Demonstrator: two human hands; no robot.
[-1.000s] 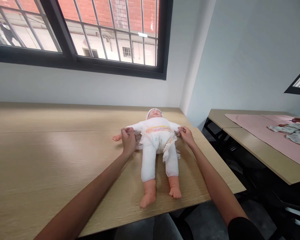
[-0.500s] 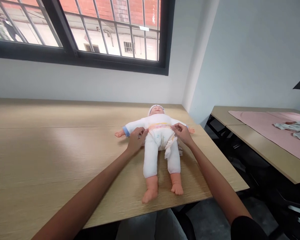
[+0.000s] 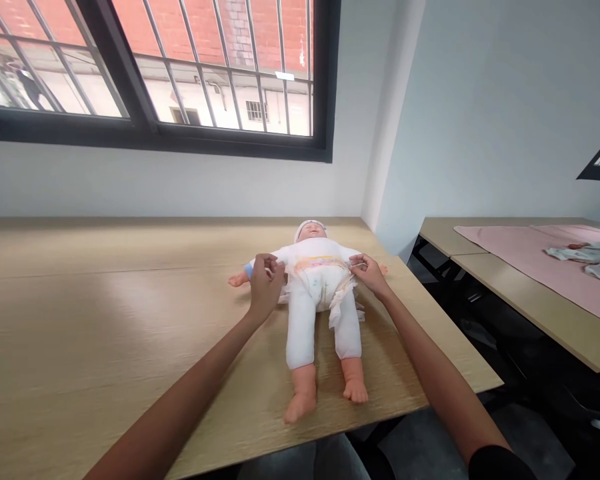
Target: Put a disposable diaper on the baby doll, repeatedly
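Observation:
A baby doll (image 3: 314, 293) lies on its back on a light wooden table (image 3: 105, 320), wearing a white cap, a white top with a blue cuff, and padded white leggings. A white disposable diaper (image 3: 320, 280) with a coloured waistband circles its middle, and a loose ruffled flap hangs at its side. My left hand (image 3: 266, 287) pinches a thin white strip at the doll's waist, apparently the diaper's edge. At the opposite hip, my right hand (image 3: 371, 275) pinches the diaper's side edge between its fingertips.
The table's near right edge (image 3: 460, 347) runs close to my right forearm. Beyond a dark gap stands a second table with a pink mat (image 3: 530, 257). Printed baby garments (image 3: 587, 259) lie there, with a co-worker's fingers (image 3: 575, 245) at them. A barred window (image 3: 220, 73) fills the wall behind.
Both hands have moved outward from the diaper's front to the doll's sides, and the waistband now lies lower and looser. My head has tilted slightly, shifting the view.

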